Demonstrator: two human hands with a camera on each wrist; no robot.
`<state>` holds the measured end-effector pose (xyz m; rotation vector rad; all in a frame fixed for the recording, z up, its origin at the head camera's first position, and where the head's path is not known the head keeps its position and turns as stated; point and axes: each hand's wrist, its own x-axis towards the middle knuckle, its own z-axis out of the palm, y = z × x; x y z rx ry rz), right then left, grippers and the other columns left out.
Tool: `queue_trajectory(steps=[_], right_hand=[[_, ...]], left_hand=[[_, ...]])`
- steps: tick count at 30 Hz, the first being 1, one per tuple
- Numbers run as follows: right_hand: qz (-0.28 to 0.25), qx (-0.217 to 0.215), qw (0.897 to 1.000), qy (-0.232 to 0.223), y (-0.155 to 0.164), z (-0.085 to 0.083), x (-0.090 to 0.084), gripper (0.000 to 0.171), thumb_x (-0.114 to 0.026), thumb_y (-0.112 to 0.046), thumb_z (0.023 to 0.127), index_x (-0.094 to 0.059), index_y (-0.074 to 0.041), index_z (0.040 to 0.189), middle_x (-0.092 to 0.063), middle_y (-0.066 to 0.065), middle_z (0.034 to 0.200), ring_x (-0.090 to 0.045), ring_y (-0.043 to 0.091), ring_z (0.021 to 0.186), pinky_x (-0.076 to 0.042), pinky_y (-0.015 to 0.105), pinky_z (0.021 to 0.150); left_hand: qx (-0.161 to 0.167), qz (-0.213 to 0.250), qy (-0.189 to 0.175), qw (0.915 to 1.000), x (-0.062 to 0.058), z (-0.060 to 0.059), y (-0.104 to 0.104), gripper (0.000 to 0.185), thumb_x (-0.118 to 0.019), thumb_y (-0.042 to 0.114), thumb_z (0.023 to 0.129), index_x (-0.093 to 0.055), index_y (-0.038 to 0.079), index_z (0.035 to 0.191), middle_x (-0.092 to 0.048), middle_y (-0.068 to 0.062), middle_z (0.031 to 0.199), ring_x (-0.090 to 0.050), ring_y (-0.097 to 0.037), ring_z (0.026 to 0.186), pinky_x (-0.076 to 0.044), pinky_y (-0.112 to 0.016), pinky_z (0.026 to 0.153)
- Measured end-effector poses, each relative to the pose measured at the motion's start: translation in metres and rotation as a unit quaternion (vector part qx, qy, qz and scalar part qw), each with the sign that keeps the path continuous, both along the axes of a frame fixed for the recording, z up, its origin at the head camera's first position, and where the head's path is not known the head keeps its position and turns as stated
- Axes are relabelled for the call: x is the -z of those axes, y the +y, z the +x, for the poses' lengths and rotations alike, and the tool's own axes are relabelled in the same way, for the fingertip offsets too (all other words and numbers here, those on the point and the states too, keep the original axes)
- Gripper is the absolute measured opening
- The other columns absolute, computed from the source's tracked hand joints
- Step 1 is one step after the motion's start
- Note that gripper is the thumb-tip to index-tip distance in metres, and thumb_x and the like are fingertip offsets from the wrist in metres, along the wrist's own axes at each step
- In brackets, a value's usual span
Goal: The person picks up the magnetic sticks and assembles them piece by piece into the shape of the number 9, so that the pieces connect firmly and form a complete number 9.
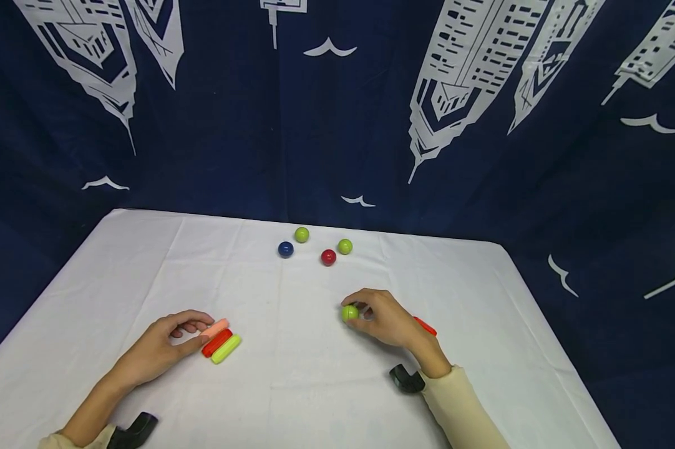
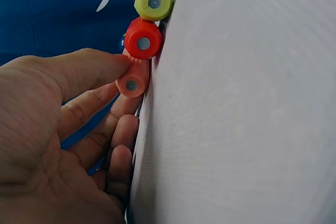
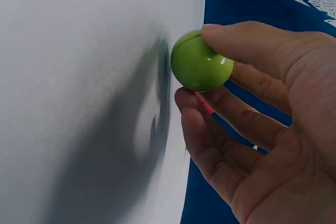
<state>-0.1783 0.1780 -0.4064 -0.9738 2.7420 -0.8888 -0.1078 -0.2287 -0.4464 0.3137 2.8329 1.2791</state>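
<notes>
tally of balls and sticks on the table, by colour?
Green balls: 3, one in the right hand
Blue ball: 1
Red ball: 1
Red sticks: 2
Peach stick: 1, at the left hand
Yellow-green stick: 1
Total: 9

red stick (image 1: pixel 425 325) mostly hidden behind right hand (image 1: pixel 390 319), forearms cut off by frame edge
</notes>
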Motion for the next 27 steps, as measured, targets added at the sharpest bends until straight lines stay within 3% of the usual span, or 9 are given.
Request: queue_trajectory(steps=[4, 9, 19, 27], right_hand=[[-0.004, -0.009, 1.0, -0.012, 0.0, 0.0, 0.001, 0.027, -0.07, -0.011, 0.084, -0.067, -0.012, 0.111, -0.067, -0.003, 0.102, -0.059, 0.01, 0.089, -0.052, 0.03, 0.081], [0.003, -0.003, 1.0, -0.016, -0.001, 0.0, 0.002, 0.025, -0.07, -0.012, 0.084, -0.068, -0.014, 0.109, -0.067, -0.005, 0.102, -0.06, 0.009, 0.09, -0.052, 0.029, 0.082], [0.007, 0.009, 1.0, -0.016, 0.0, 0.0, 0.003, 0.025, -0.07, -0.01, 0.083, -0.068, -0.014, 0.108, -0.068, -0.004, 0.099, -0.061, 0.01, 0.086, -0.051, 0.031, 0.08], [0.019, 0.017, 1.0, -0.019, 0.0, 0.0, 0.004, 0.026, -0.069, -0.01, 0.084, -0.067, -0.015, 0.109, -0.068, -0.004, 0.101, -0.061, 0.011, 0.087, -0.051, 0.03, 0.081]], left_hand=[[-0.004, -0.013, 0.032, 0.9994, -0.002, 0.001, 0.002, 0.024, -0.073, 0.026, 0.082, -0.067, 0.019, 0.105, -0.065, 0.007, 0.093, -0.053, -0.003, 0.083, -0.041, -0.019, 0.073], [-0.015, -0.028, 0.039, 0.9987, -0.002, -0.001, 0.003, 0.021, -0.073, 0.023, 0.082, -0.068, 0.021, 0.102, -0.066, 0.008, 0.091, -0.052, -0.004, 0.08, -0.042, -0.019, 0.071], [-0.015, 0.002, 0.007, 0.9999, -0.015, -0.001, 0.004, 0.027, -0.068, 0.016, 0.086, -0.063, 0.014, 0.112, -0.066, -0.004, 0.106, -0.06, -0.005, 0.081, -0.05, -0.02, 0.072], [0.002, 0.047, -0.012, 0.9988, -0.031, -0.007, 0.023, 0.028, -0.067, 0.024, 0.087, -0.061, 0.017, 0.114, -0.063, -0.005, 0.118, -0.066, -0.011, 0.089, -0.051, -0.021, 0.074]])
